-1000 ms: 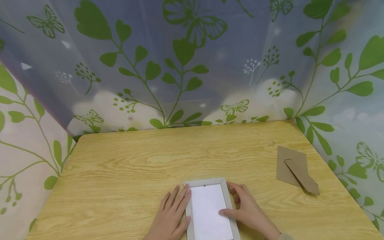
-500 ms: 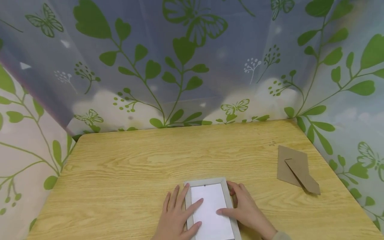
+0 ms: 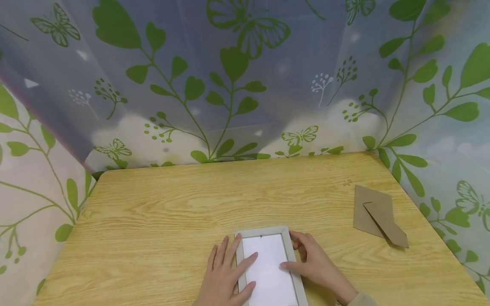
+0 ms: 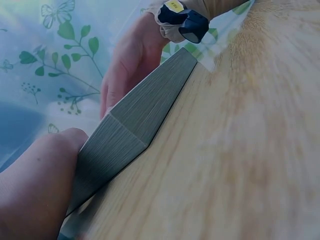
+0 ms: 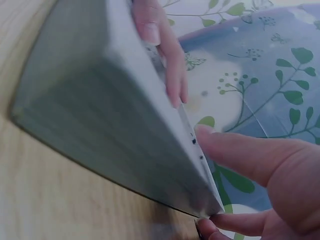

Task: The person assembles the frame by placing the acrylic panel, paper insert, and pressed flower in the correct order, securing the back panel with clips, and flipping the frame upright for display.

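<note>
A pale grey picture frame (image 3: 268,230) lies at the table's near edge in the head view, a white sheet (image 3: 268,272) filling its middle. My left hand (image 3: 226,272) rests over its left border with straight, spread fingers, two of them reaching onto the sheet. On the right side, my right hand (image 3: 317,267) grips the frame's edge, thumb on the sheet and fingers curled by the outer side. In the right wrist view, its thumb and fingers meet the frame (image 5: 100,125) near one corner. The left wrist view shows the frame's thick side (image 4: 135,115) against the tabletop.
A brown backing board (image 3: 360,212) with a fold-out stand leg (image 3: 386,223) lies to the right on the wood-grain table (image 3: 153,212). Patterned cloth (image 3: 245,106) with leaves and butterflies hangs behind the table and at both sides.
My left hand has shifted right and spread, so two digits now lie on the white sheet. The right hand keeps its hold, its thumb moving only slightly.
</note>
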The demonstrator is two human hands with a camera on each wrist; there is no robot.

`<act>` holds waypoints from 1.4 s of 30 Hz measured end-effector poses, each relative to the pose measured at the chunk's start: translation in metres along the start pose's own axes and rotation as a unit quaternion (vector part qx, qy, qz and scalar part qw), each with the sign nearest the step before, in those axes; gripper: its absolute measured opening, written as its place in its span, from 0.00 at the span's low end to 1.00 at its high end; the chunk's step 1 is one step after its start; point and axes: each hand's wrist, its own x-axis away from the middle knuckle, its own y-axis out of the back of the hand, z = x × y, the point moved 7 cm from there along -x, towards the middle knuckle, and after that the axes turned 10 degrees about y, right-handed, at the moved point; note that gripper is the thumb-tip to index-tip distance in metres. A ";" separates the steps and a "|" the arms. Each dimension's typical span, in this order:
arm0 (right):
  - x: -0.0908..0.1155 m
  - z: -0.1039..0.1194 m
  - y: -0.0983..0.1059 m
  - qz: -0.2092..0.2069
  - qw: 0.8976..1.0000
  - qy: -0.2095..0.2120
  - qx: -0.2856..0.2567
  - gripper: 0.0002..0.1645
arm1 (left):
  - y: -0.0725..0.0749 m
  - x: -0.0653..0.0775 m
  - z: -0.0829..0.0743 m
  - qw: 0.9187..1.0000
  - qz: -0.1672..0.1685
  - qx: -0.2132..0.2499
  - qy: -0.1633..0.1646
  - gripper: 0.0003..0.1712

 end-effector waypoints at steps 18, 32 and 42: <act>-0.003 0.000 -0.005 -0.002 0.997 -0.059 0.052 0.51 | 0.004 -0.001 0.003 0.999 -0.009 -0.028 -0.019 0.40; -0.003 -0.021 0.103 -0.038 0.993 -0.075 0.085 0.45 | 0.001 0.005 0.008 0.997 0.002 -0.082 -0.013 0.46; 0.008 -0.084 0.205 -0.020 0.950 -0.132 0.281 0.48 | 0.001 0.005 0.009 0.996 0.007 -0.087 -0.007 0.45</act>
